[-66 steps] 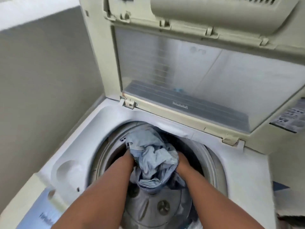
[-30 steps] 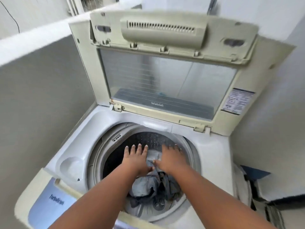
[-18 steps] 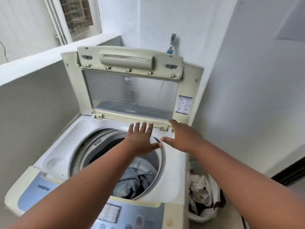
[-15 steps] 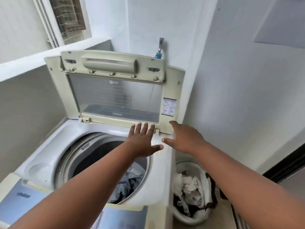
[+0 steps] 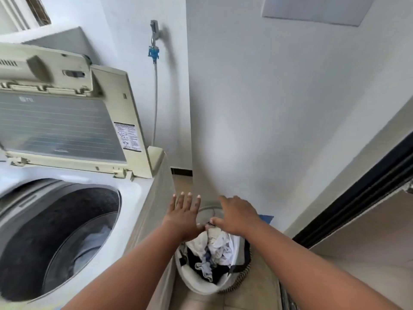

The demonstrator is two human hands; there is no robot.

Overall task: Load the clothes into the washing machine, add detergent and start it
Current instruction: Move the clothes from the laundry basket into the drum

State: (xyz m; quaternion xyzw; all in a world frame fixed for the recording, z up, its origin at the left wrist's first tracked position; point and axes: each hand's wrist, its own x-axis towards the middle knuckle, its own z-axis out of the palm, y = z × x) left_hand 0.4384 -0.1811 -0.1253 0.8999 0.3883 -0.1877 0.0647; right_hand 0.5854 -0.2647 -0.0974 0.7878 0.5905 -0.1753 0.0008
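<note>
While both hands (image 5: 210, 217) hover empty, clothes (image 5: 215, 249) lie below

Hidden and cropped regions around the washing machine (image 5: 138, 198).
I see its lid (image 5: 67, 121) and drum (image 5: 55, 238) cut by the left edge; beside it, my hands cover the laundry basket (image 5: 194, 278) rim's far side; the lid's sticker (image 5: 128, 136) is unreadable.

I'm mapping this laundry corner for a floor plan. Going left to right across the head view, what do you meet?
Washing machine drum → open lid → wall tap with hose → left hand → laundry basket → right hand → dark door frame.
</note>
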